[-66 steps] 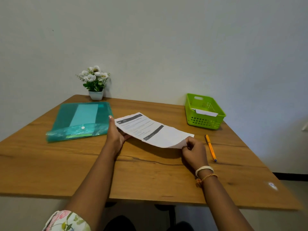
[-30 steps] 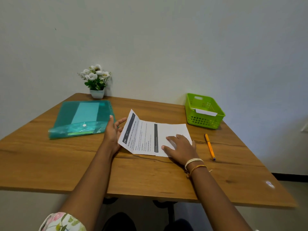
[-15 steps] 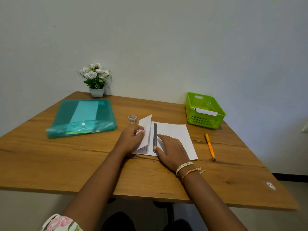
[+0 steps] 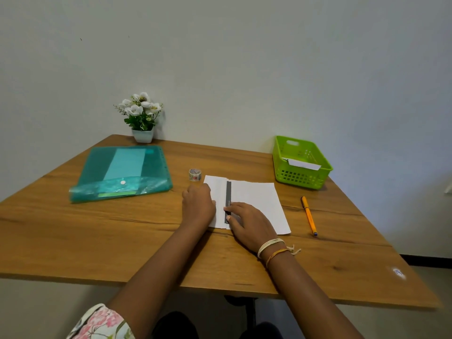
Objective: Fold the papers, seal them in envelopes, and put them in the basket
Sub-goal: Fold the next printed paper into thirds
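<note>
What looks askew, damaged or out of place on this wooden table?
Nothing stands out. The white printed paper lies flat under the left hand and right hand; a white envelope leans tilted in the green plastic basket.

A wooden table (image 4: 97, 241) with visible grain stands against a plain, pale wall (image 4: 244, 69). A dark skirting strip (image 4: 425, 261) runs along the wall's foot at right, under soft, even light.
</note>
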Demonstrator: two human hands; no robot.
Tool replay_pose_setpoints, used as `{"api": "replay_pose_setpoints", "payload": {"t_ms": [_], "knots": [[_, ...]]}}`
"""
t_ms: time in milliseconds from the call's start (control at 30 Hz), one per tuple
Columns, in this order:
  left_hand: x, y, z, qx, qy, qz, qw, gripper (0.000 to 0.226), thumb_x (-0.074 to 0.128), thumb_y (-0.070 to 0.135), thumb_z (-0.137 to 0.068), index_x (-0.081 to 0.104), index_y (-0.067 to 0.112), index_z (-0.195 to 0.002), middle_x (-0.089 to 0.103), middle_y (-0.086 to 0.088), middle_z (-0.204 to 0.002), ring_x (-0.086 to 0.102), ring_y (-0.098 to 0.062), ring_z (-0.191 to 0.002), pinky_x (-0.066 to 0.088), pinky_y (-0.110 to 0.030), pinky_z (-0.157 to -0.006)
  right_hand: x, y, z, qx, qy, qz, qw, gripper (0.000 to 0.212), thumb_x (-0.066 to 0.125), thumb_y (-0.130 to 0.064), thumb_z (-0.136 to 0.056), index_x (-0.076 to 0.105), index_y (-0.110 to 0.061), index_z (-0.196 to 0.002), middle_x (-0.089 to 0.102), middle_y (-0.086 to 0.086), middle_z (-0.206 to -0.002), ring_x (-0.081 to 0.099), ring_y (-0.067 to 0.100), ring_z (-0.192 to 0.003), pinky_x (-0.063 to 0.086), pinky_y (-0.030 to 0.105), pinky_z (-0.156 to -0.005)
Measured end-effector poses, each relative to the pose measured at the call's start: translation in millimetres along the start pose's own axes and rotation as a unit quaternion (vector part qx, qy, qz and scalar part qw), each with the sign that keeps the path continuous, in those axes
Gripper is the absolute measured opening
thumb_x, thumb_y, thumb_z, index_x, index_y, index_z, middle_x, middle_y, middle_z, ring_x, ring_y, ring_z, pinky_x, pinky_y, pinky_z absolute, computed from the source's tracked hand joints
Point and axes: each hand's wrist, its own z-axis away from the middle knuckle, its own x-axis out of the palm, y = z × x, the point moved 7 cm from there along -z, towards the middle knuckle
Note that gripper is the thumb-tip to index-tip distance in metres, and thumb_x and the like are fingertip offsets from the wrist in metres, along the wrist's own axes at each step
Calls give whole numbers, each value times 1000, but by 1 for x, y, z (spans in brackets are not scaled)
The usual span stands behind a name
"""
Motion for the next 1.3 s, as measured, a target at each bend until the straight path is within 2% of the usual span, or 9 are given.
{"api": "replay_pose_setpoints", "payload": {"t_ms": [200,300,400,500,567,833,967,1133,1300], "knots": [[-7,-13,-12,-153,-24,158,975,35,74,12,-80,63,15,-113,62,-7,-114,58,-24,-104,45,-29,-75,-2,3,1,14,4,-17,1000,35,49,-33,-94,62,-22,-125,59,-3,-132,52,12,-121,41,26,-100],[-10,-28,-17,-256,-42,285,923,22,77,11,-77,59,17,-88,61,-4,-98,60,-21,-90,54,-32,-74,-4,4,2,19,9,-31,999,33,50,-32,-94,64,-21,-122,61,-4,-130,53,12,-120,40,23,-98],[-6,-40,-15,-336,-70,402,849,21,72,10,-82,63,11,-100,66,-6,-89,64,-17,-73,58,-29,-63,-4,6,1,26,18,-49,998,32,51,-33,-94,65,-22,-120,62,-4,-127,54,10,-117,37,18,-93],[3,-30,-7,-317,-119,545,767,20,64,15,-89,60,10,-107,68,-9,-89,65,-16,-71,54,-24,-52,-4,8,1,37,21,-69,997,33,49,-35,-95,64,-22,-122,62,-4,-127,54,10,-116,38,19,-92],[6,-25,-6,-263,-115,594,752,23,61,17,-92,60,11,-113,69,-9,-95,67,-18,-79,57,-25,-57,-4,9,1,44,19,-81,996,34,46,-36,-96,63,-22,-123,62,-4,-128,54,11,-116,40,22,-94],[5,11,7,1,-94,488,868,28,52,17,-97,60,18,-124,67,0,-112,66,-6,-91,55,-20,-66,-19,19,3,82,108,-244,960,36,44,-34,-99,60,-18,-127,60,-7,-128,53,3,-113,39,9,-90],[9,24,13,84,-105,371,919,36,55,26,-95,56,23,-131,62,3,-121,60,-11,-105,52,-19,-76,-26,35,5,130,176,-377,900,42,51,-42,-93,60,-16,-124,69,5,-115,65,10,-104,52,30,-92],[21,37,24,145,-134,243,950,41,56,37,-92,52,30,-132,57,-1,-130,59,-14,-106,56,-37,-85,-28,41,8,169,179,-395,885,43,60,-31,-91,53,-15,-130,65,-8,-104,64,8,-99,55,25,-81],[23,35,23,135,-134,229,955,41,56,34,-93,52,29,-133,56,-1,-132,56,-14,-112,54,-32,-86,-30,50,9,198,202,-357,890,36,50,-11,-95,53,-12,-131,63,-5,-86,60,3,-77,50,16,-60]]}}
